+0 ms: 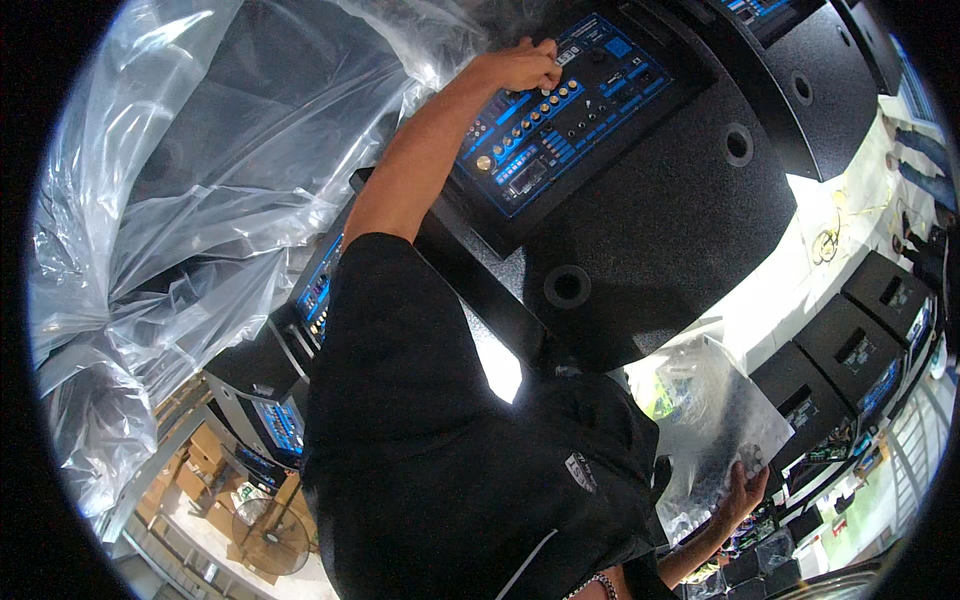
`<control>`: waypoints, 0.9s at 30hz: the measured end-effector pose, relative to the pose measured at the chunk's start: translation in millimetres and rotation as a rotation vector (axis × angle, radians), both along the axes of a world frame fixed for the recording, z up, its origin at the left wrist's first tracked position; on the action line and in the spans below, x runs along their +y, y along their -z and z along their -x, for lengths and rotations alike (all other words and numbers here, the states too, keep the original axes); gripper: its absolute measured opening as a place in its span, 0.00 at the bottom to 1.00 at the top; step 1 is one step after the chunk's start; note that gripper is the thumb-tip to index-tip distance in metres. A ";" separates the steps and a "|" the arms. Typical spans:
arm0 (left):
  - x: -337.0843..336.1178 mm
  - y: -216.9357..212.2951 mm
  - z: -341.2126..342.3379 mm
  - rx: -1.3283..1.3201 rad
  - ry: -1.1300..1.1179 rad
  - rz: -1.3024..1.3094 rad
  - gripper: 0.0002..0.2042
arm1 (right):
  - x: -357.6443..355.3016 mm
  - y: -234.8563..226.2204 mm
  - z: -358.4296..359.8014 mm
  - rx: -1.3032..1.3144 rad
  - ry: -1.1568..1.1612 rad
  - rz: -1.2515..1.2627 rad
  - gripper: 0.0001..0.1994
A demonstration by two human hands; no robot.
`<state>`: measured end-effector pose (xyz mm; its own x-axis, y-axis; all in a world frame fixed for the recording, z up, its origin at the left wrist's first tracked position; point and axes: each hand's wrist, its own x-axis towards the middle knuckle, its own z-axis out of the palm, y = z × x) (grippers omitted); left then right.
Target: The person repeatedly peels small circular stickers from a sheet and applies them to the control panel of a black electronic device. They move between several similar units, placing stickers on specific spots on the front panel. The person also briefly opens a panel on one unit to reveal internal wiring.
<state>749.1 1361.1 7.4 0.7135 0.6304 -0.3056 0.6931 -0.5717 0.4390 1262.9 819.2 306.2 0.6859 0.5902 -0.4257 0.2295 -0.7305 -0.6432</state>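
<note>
My left hand (525,67) reaches across to the top part of a blue-and-black control panel (600,85) set into a large black speaker cabinet (660,210). Its fingers are bent together against the panel, and whatever they pinch is too small to make out. A row of gold-coloured knobs (522,128) runs beside the hand, with a small dark display (525,178) below. Down at the right, my right hand (745,490) grips a clear plastic bag (715,420) by its edge. Small pale items seem to lie in the bag near the fingers.
Clear plastic sheeting (200,200) hangs in folds at the left. More black speaker cabinets (800,390) stand in a row at the right, and another (260,410) at the lower left. Cardboard boxes (205,450) and a fan (270,535) are behind it. A person's legs (925,155) show at the far right.
</note>
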 end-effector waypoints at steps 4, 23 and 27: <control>-0.8 -3.7 -4.2 0.024 -0.032 0.007 0.05 | -7.7 6.1 -5.0 -0.050 -0.030 -0.009 0.26; -5.5 16.0 -1.5 0.087 -0.202 0.044 0.06 | 15.9 -0.8 17.2 -0.032 -0.028 0.039 0.27; -10.8 -9.8 -8.2 0.065 -0.074 -0.034 0.07 | 7.6 4.0 16.4 0.000 -0.002 0.010 0.26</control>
